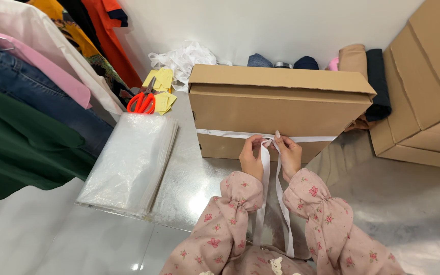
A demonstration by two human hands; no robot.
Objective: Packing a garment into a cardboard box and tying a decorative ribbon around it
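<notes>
Bright, even indoor light from overhead. Soft glare patches on metal tabletop [194,178] and glossy white floor [52,239]. Shadows faint, short under cardboard box [276,109]. Focus sharp at centre; wide-angle stretch toward edges, hanging clothes [21,102] bowed.

Both forearms, in pink flowered sleeves with gathered cuffs, reach forward side by side. The left hand [251,157] and the right hand [288,154] are raised close together, backs toward the wearer, fingers curled and pinched inward at the tips
</notes>
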